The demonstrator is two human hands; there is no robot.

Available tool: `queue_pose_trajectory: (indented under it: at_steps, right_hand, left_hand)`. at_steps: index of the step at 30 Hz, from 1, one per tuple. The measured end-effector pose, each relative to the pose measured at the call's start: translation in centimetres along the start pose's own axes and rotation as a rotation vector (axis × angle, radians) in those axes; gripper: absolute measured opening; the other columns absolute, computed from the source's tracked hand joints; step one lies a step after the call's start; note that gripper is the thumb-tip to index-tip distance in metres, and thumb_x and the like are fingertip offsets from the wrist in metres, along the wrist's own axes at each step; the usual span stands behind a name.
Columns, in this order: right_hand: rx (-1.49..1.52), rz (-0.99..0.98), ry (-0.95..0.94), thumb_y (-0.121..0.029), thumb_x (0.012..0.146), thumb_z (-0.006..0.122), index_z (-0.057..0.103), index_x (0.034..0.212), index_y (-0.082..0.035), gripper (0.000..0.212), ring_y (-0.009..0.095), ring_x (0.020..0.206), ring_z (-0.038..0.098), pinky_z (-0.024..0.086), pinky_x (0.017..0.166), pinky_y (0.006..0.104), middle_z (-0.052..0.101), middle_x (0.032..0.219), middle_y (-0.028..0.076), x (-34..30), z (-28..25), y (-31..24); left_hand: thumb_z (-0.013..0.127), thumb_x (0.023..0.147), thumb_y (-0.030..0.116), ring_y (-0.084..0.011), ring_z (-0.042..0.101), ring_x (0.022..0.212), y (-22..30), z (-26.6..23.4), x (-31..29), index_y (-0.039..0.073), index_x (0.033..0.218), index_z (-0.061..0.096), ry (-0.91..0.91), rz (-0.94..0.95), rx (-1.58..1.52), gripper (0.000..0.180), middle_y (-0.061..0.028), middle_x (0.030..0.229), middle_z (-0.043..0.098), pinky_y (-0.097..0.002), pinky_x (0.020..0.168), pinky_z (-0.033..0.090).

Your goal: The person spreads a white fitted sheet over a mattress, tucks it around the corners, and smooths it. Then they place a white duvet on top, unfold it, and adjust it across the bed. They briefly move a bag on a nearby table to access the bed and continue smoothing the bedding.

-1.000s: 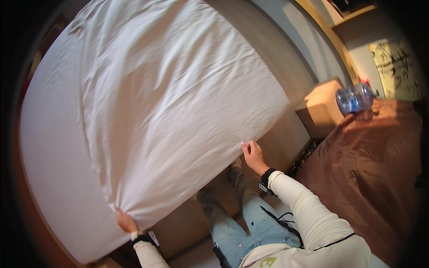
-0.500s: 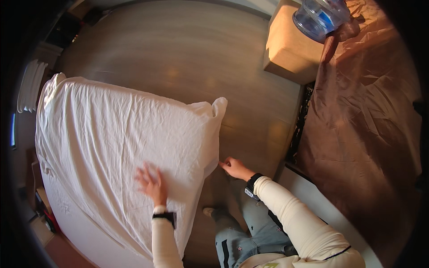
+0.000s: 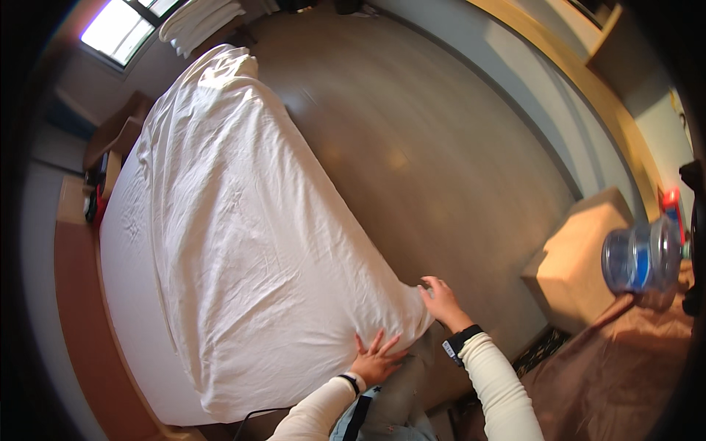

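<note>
A white bed sheet (image 3: pixel 243 242) lies wrinkled over the bed, its side hanging down toward the floor. My left hand (image 3: pixel 377 360) rests flat on it near the close right corner, fingers spread, holding nothing. At that same corner my right hand (image 3: pixel 443 303) is closed on the sheet's edge, with thumb and bent fingers at the bunched fabric. Some of the right fingertips' contact is hard to make out. Both wrists carry dark bands.
Brown floor (image 3: pixel 382 147) runs along the bed's right side. A cardboard box (image 3: pixel 570 264), a clear water jug (image 3: pixel 640 257) and brown fabric (image 3: pixel 588 382) are at the right. The headboard (image 3: pixel 81 316) edges the bed's left. Folded white cloth (image 3: pixel 198 26) sits at the far end.
The view has turned and shifted along the bed. My left hand has gone from mid-sheet to near the corner; my right hand has moved from the hanging side to the corner.
</note>
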State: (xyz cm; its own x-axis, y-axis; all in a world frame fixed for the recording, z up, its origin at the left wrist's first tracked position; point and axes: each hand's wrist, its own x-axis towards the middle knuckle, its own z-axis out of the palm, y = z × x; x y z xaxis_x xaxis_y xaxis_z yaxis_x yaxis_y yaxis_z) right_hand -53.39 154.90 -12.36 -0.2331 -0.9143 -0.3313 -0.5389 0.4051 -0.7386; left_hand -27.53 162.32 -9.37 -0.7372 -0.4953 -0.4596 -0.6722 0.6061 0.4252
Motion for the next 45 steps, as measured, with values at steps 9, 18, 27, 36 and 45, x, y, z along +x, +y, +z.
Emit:
queue_pose_trajectory:
  at_steps: [9, 18, 27, 36, 45]
  right_hand:
    - [0.367, 0.030, -0.893, -0.044, 0.100, 0.036, 0.017, 0.149, -0.004, 0.066, 0.030, 0.136, 0.034, 0.027, 0.110, 0.0346, 0.033, 0.149, 0.016, 9.1, 5.8, -7.7]
    - [-0.271, -0.030, -0.999, -0.052, 0.090, 0.053, 0.066, 0.106, -0.002, 0.054, 0.033, 0.100, 0.063, 0.049, 0.087, 0.0381, 0.067, 0.103, 0.018, 28.1, -4.6, -6.7]
    - [0.024, -0.073, -0.723, -0.036, 0.092, 0.059, 0.062, 0.095, -0.002, 0.035, 0.017, 0.076, 0.067, 0.052, 0.072, 0.0318, 0.069, 0.082, 0.010, 56.6, -6.5, -27.3]
    - [0.124, 0.050, -0.777, -0.047, 0.093, 0.053, 0.062, 0.089, -0.001, 0.047, 0.019, 0.072, 0.067, 0.052, 0.072, 0.0330, 0.068, 0.079, 0.011, 77.6, 8.5, -44.8]
    - [0.232, 0.239, -0.699, -0.070, 0.082, 0.053, 0.044, 0.123, -0.004, 0.079, 0.017, 0.094, 0.053, 0.045, 0.084, 0.0335, 0.055, 0.110, 0.009, 98.0, 19.3, -57.9]
  left_hand:
    - [0.063, 0.084, 0.048, -0.0335, 0.011, 0.143, -3.6, -10.2, 1.9, 0.035, 0.139, 0.043, 0.561, -0.350, -0.078, 0.060, -0.0060, 0.154, 0.021, -0.0714, 0.104, -0.001]
    - [0.054, 0.081, 0.066, -0.0440, -0.008, 0.142, -16.0, -22.5, 18.6, 0.033, 0.150, 0.020, 0.657, -1.179, -0.018, 0.084, -0.0193, 0.156, -0.004, -0.0807, 0.093, -0.001]
    - [0.066, 0.079, 0.049, -0.0472, -0.001, 0.141, -13.2, -23.3, 19.2, 0.026, 0.150, 0.020, 0.216, -1.177, -0.234, 0.088, -0.0206, 0.156, 0.002, -0.0740, 0.103, 0.003]
    - [0.062, 0.086, 0.036, -0.0368, 0.013, 0.143, -35.5, -38.3, 24.5, 0.014, 0.148, 0.025, 0.762, -1.464, -0.135, 0.076, -0.0145, 0.154, 0.020, -0.0625, 0.110, 0.008]
    - [0.048, 0.091, 0.055, -0.0401, 0.004, 0.144, -65.2, -62.0, 40.5, 0.019, 0.150, 0.021, 0.860, -1.441, -0.576, 0.074, -0.0253, 0.154, 0.010, -0.0625, 0.110, 0.000]
